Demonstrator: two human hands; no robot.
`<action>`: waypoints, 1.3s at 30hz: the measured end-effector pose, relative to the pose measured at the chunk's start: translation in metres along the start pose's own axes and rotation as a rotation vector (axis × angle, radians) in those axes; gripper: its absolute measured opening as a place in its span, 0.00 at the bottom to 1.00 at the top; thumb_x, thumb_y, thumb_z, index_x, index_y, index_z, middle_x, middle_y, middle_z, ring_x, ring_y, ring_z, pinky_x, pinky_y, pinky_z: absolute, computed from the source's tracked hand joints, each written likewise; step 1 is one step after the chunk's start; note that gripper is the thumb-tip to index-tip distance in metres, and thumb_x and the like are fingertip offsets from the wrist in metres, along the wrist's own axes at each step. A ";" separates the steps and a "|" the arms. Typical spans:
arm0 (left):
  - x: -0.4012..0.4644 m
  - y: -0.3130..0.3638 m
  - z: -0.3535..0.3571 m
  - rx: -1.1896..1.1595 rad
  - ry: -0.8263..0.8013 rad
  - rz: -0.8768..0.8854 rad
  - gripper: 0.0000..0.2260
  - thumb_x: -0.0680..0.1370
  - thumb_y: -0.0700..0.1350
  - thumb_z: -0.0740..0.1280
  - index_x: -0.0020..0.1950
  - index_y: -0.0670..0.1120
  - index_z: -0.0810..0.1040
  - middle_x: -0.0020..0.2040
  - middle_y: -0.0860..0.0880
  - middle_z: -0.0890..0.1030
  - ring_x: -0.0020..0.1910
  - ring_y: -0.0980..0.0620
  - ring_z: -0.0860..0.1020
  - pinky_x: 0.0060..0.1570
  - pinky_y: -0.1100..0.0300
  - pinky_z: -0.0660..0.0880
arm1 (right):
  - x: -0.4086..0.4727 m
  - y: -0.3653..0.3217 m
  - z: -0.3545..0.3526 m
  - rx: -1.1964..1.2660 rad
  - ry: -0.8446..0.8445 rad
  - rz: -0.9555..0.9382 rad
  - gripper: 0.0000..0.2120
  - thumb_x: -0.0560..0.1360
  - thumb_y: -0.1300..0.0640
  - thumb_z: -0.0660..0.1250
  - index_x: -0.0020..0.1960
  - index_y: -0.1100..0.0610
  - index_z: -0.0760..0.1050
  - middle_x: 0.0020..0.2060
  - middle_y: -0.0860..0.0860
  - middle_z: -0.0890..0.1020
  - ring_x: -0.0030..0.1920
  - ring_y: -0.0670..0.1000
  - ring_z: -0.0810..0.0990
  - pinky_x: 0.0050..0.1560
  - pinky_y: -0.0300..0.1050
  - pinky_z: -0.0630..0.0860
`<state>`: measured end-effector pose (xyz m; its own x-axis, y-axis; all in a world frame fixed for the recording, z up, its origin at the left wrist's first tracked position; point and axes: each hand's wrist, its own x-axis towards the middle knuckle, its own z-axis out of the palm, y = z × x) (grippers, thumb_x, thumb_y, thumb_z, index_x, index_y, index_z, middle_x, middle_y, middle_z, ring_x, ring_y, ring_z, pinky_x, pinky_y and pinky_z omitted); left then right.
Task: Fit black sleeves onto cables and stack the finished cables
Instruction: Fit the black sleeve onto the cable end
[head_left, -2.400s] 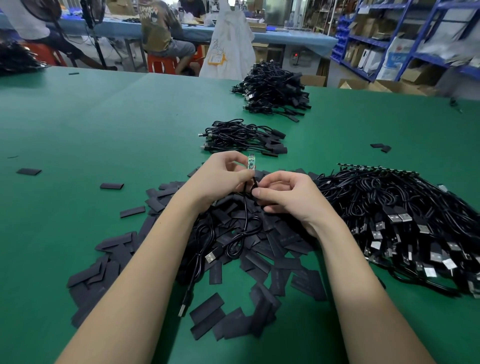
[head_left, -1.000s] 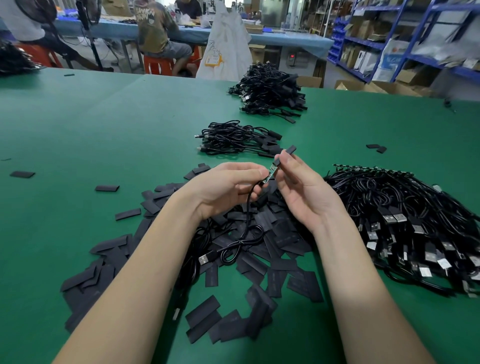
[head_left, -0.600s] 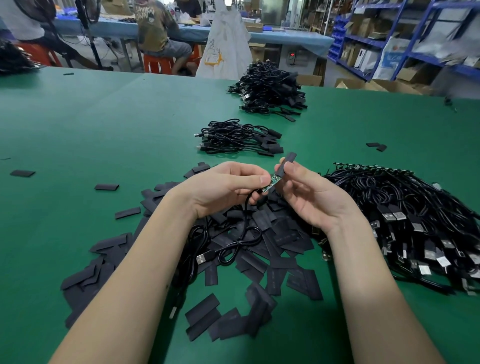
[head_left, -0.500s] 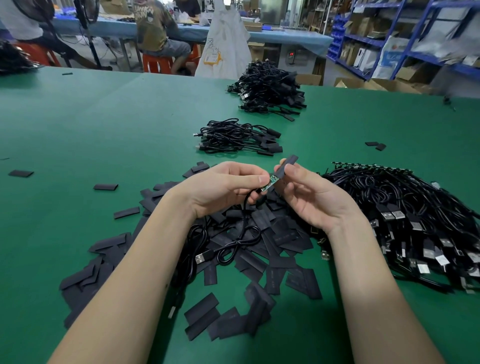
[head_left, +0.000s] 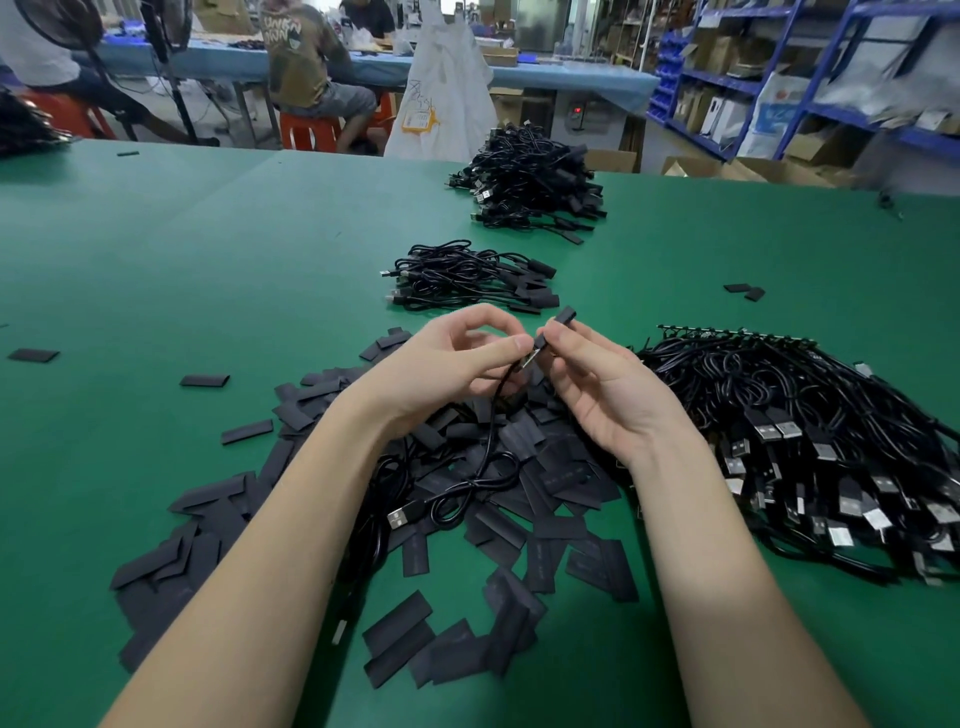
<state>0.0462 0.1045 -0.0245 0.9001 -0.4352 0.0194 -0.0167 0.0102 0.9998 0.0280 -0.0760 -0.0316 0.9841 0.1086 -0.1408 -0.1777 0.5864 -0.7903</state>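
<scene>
My left hand (head_left: 441, 364) pinches the end of a black cable (head_left: 488, 447) just below its small circuit board. My right hand (head_left: 602, 379) pinches a black sleeve (head_left: 558, 321) that sits over most of that board, its far end sticking up past my fingers. The cable hangs down and loops over a heap of loose flat black sleeves (head_left: 467, 499), its USB plug (head_left: 400, 517) lying there. A small stack of sleeved cables (head_left: 467, 278) lies just beyond my hands.
A large heap of bare cables (head_left: 810, 441) lies at the right on the green table (head_left: 208, 270). A bigger cable pile (head_left: 530, 182) sits farther back. Stray sleeves (head_left: 745, 291) lie scattered. People sit at a blue bench behind; shelving stands at the far right.
The sleeve has slid down over the green circuit board, which showed bare between my hands before. My hands have drawn closer together.
</scene>
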 end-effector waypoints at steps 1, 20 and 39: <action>0.000 0.000 -0.001 0.058 0.024 0.032 0.04 0.79 0.42 0.71 0.52 0.45 0.78 0.39 0.49 0.77 0.35 0.56 0.76 0.39 0.65 0.75 | 0.001 0.000 0.000 0.022 0.024 -0.008 0.07 0.63 0.63 0.77 0.41 0.58 0.85 0.41 0.53 0.86 0.38 0.45 0.84 0.36 0.32 0.79; 0.000 0.001 -0.003 0.305 0.170 0.171 0.07 0.72 0.38 0.78 0.46 0.46 0.83 0.39 0.50 0.86 0.37 0.57 0.82 0.41 0.66 0.78 | -0.001 0.003 0.010 -0.036 0.069 -0.040 0.15 0.66 0.63 0.77 0.52 0.61 0.80 0.42 0.52 0.86 0.39 0.44 0.84 0.38 0.32 0.79; -0.002 0.009 -0.001 0.167 0.197 0.063 0.05 0.73 0.37 0.77 0.46 0.43 0.84 0.35 0.47 0.84 0.31 0.54 0.76 0.36 0.65 0.75 | 0.003 0.004 0.008 -0.003 0.075 -0.051 0.15 0.63 0.61 0.78 0.49 0.61 0.82 0.44 0.54 0.86 0.41 0.46 0.85 0.39 0.33 0.80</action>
<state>0.0444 0.1062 -0.0160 0.9623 -0.2541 0.0972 -0.1321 -0.1239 0.9835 0.0305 -0.0668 -0.0305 0.9893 0.0180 -0.1451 -0.1279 0.5870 -0.7994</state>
